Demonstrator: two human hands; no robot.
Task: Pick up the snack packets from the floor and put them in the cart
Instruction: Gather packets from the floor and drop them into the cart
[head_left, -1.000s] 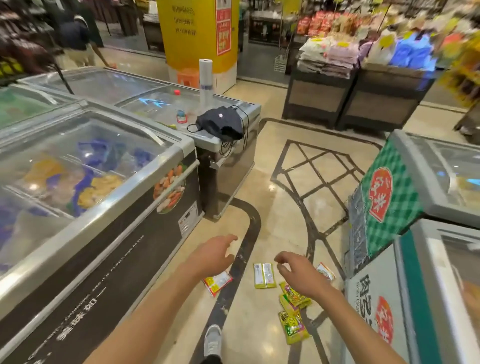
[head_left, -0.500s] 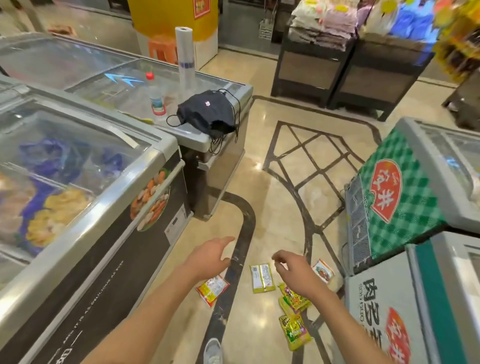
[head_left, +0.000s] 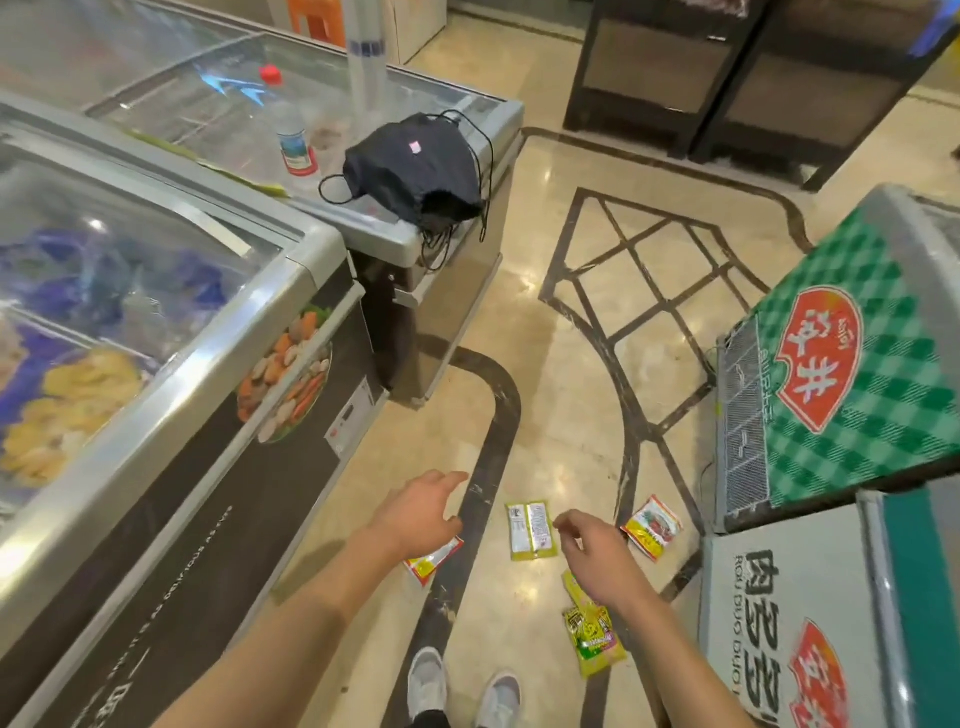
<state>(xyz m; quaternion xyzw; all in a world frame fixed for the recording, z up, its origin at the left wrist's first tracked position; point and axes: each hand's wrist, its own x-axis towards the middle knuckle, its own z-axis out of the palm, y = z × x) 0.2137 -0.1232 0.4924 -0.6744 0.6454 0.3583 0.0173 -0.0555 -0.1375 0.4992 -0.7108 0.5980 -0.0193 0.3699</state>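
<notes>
You are at the reach: nothing is picked up yet, and no cart is in view. On your left, the long freezer (head_left: 156, 395) has a slanted line on its dark side that seems to read "as delicious as ever". Your left hand (head_left: 421, 512) has its fingers spread and holds nothing, above a red and yellow packet (head_left: 434, 560) on the floor (head_left: 561, 395). Next lies a green and white packet (head_left: 530, 530), its print too small to read. Your right hand (head_left: 592, 551) hovers loosely curled and empty over the overlapping yellow-green packets (head_left: 592, 631). A second red and yellow packet (head_left: 652, 527) lies near the green chequered freezer (head_left: 857, 374), which bears a red badge. The white freezer (head_left: 769, 623) reads "ROU DUO DUO". The next move, I judge, calls for bending lower and pinching each flat packet by an edge.
</notes>
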